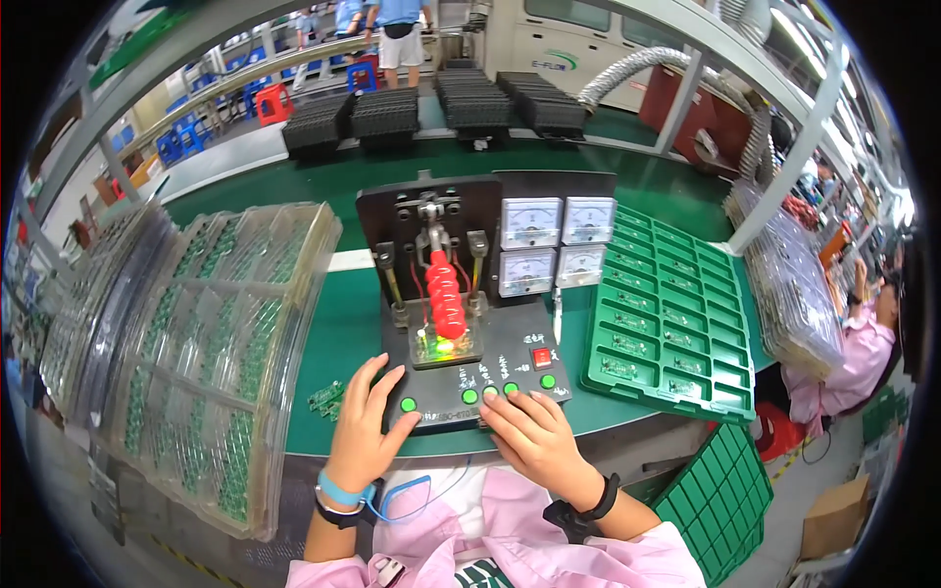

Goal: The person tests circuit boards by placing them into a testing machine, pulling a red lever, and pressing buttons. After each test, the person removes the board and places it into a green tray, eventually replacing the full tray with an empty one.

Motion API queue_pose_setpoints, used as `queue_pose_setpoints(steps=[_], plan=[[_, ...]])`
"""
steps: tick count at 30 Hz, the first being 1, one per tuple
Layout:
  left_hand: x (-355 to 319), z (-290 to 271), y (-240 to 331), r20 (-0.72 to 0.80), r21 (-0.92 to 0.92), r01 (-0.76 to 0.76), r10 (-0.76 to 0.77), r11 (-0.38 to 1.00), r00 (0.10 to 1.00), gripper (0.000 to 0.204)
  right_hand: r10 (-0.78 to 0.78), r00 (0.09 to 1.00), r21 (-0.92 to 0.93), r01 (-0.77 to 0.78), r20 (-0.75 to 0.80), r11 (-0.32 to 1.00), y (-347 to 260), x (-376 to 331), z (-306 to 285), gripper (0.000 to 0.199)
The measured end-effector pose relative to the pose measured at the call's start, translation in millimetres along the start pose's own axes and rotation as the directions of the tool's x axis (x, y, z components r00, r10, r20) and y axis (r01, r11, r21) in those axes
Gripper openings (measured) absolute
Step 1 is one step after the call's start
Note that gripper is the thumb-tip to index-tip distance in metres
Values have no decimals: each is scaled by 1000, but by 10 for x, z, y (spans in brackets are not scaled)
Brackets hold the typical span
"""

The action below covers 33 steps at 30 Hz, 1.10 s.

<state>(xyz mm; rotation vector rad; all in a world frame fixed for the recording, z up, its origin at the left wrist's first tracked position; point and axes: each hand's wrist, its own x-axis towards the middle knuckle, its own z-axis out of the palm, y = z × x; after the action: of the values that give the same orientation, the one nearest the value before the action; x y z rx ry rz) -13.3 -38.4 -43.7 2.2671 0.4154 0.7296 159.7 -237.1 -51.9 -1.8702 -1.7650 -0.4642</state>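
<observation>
A black test fixture point(456, 380) stands on the green bench in front of me. Its toggle clamp with a red coiled handle point(446, 299) points down over a clear plate, where green and yellow lights point(444, 347) glow. The circuit board beneath is hard to make out. My left hand point(365, 423) rests at the fixture's left front corner, fingers spread, thumb by a green button point(409, 404). My right hand point(537, 439) lies over the front edge, fingers stretched onto the row of buttons point(470, 396). Neither hand holds anything. A red rocker switch point(541, 358) sits behind the right fingers.
Four-dial meter panel point(530, 223) stands behind the fixture. Small circuit boards point(326, 400) lie left of my hand. Clear trays of boards point(211, 343) stack at left. A green compartment tray point(671, 318) is at right, another green tray point(720, 500) below it. A co-worker's pink sleeve point(855, 358) shows far right.
</observation>
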Motion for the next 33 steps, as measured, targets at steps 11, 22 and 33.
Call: queue_pose_setpoints(steps=[11,22,33], plan=[[548,-255,220,208,358,-77,1,931,978,79,33,997,59,-29,-74,998,-23,28,22,41],[273,-195,309,24,485,-71,68,872,997,66,-269,673,118,470,-689,875,274,2103,-595,67],[-241,-525,-453,-93,423,134,-104,896,990,30,510,757,733,-60,-409,677,520,1515,-22,18]])
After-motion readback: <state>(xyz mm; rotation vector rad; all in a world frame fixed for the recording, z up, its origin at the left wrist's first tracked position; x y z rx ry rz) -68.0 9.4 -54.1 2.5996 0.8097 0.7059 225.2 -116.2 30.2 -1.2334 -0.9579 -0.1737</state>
